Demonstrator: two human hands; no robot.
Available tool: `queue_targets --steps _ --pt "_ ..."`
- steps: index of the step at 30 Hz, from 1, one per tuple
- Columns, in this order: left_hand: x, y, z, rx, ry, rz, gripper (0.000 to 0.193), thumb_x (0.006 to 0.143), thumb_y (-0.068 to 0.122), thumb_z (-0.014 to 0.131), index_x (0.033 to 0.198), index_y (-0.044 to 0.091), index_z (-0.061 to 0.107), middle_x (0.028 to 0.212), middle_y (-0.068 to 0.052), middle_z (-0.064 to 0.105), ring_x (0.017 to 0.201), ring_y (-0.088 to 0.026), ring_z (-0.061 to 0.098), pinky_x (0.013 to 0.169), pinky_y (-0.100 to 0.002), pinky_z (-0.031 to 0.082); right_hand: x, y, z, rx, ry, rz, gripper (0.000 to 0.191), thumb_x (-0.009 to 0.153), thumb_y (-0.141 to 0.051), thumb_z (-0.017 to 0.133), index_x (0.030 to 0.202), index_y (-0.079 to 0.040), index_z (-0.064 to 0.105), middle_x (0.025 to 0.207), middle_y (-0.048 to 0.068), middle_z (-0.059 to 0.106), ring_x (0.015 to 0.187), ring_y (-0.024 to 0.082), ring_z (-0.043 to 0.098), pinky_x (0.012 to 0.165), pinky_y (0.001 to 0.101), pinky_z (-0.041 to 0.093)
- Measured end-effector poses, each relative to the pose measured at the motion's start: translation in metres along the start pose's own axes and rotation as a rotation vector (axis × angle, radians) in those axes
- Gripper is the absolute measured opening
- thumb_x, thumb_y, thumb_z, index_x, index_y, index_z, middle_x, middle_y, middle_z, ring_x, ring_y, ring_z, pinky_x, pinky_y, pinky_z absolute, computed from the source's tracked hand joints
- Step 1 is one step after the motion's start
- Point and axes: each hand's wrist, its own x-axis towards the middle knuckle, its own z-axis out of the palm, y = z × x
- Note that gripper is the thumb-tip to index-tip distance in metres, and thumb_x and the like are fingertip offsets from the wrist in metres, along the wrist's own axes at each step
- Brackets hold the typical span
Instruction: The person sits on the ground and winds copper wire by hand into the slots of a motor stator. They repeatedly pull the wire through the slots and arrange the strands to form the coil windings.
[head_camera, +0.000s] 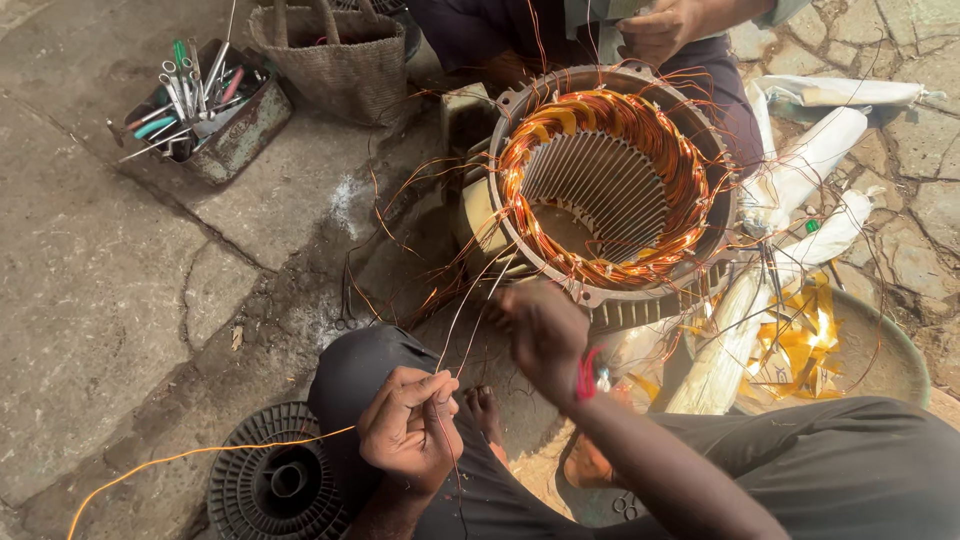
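Thin copper wire strands (470, 320) are pinched between the bunched fingertips of the left hand (408, 428), whose grip is pressed together on them just above the lap. From that grip the strands run up and away to the right hand (545, 335), which is raised just beyond the left grip, at the near rim of the motor stator (605, 185). The right grip appears to be closed around the same strands, though its fingertips are turned away and the exact pinch cannot be told. The stator lies open-end up on the stone floor (90, 260), beyond both grips, with orange-copper coils laid around its slotted core and loose wire ends splaying outward.

The step in hand is judged to be the drawing out and straightening of wire leads at the near edge of the winding. For the next move, steady tension between the two grips would be needed, so that the strands are not kinked or snagged on the loose ends nearby.

A black spool (275, 485) with an orange wire trailing from it lies to the left of the left grip. A tin of tools (215, 110) and a woven basket (340, 55) stand well beyond, and another person's hand (660, 30) is seen at the far side of the stator.
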Motion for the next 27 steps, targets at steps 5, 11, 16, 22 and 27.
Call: queue_targets --steps 5,11,16,22,27 --pt "-0.003 -0.002 0.002 -0.011 -0.005 0.010 0.009 0.096 -0.007 0.065 0.106 -0.006 0.066 0.087 -0.011 0.068 0.067 -0.008 0.068 0.055 -0.017 0.058 0.005 0.012 -0.002 0.080 0.058 0.226 0.011 0.096 0.007 0.065 0.095 -0.003 0.068 0.083 0.011 0.072 0.074 0.023 0.071 0.072 0.0310 0.057" --pt "-0.005 -0.007 0.001 0.015 0.012 0.028 0.009 0.095 -0.006 0.066 0.104 -0.005 0.066 0.088 -0.012 0.069 0.068 -0.008 0.069 0.054 -0.016 0.059 -0.006 -0.005 -0.007 0.273 -0.003 -0.118 0.015 0.091 0.009 0.064 0.084 -0.004 0.062 0.078 0.010 0.068 0.078 0.021 0.074 0.068 0.0297 0.061" --pt "-0.007 -0.006 0.005 0.009 0.021 0.033 0.010 0.095 -0.007 0.065 0.105 -0.005 0.065 0.089 -0.012 0.068 0.068 -0.008 0.069 0.054 -0.017 0.060 0.013 0.022 -0.009 0.072 0.053 0.244 0.006 0.099 0.004 0.065 0.093 0.003 0.068 0.085 0.013 0.072 0.076 0.024 0.068 0.069 0.0320 0.056" --pt "0.004 0.010 0.003 0.166 -0.056 0.079 0.013 0.089 -0.010 0.071 0.099 -0.004 0.066 0.083 -0.011 0.067 0.064 -0.014 0.068 0.054 -0.022 0.057 -0.001 0.015 -0.032 0.441 0.122 0.214 0.011 0.103 -0.007 0.063 0.100 0.003 0.066 0.095 0.010 0.074 0.085 0.014 0.073 0.072 0.0271 0.060" --pt "0.014 0.035 -0.017 0.696 -0.407 0.096 0.019 0.082 -0.006 0.067 0.101 -0.009 0.070 0.072 -0.017 0.063 0.059 -0.032 0.066 0.052 -0.040 0.053 0.003 0.030 -0.044 0.251 0.285 0.333 0.011 0.108 -0.005 0.066 0.109 0.005 0.070 0.099 0.006 0.072 0.090 0.010 0.068 0.084 0.0251 0.055"
